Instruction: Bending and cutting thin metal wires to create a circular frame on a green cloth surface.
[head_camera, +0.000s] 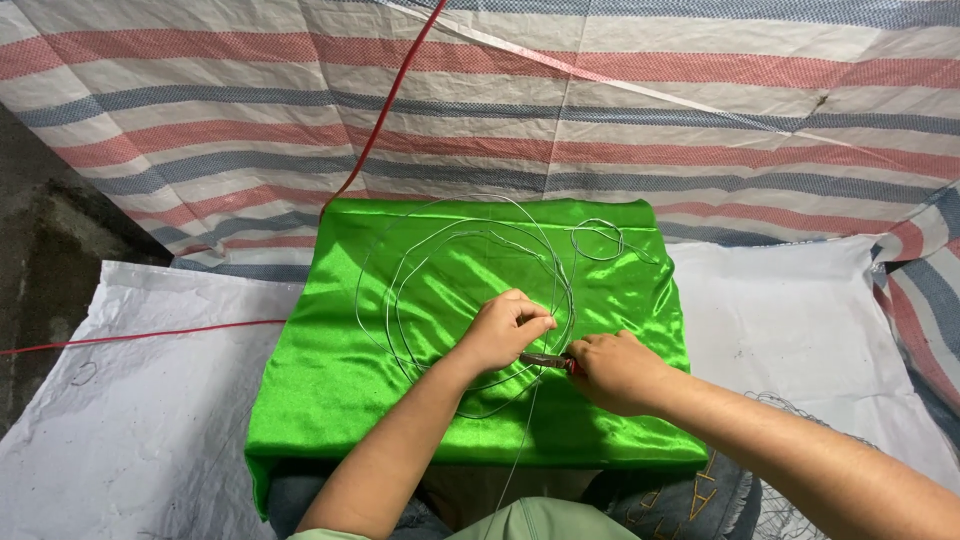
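Head view: my left hand (505, 328) pinches the thin wire (470, 285) between closed fingers, just above the pliers (545, 358), which my right hand (615, 372) grips in a clenched fist. The wire lies in loose coils on the green cloth (330, 360) covering the surface before me, with one strand running down toward my lap. To work it well, I judge that the pinch should stay close beside the pliers' tip so the wire cannot spring, and that the coils should lie flat, clear of the small loop (600, 240) at the far edge.
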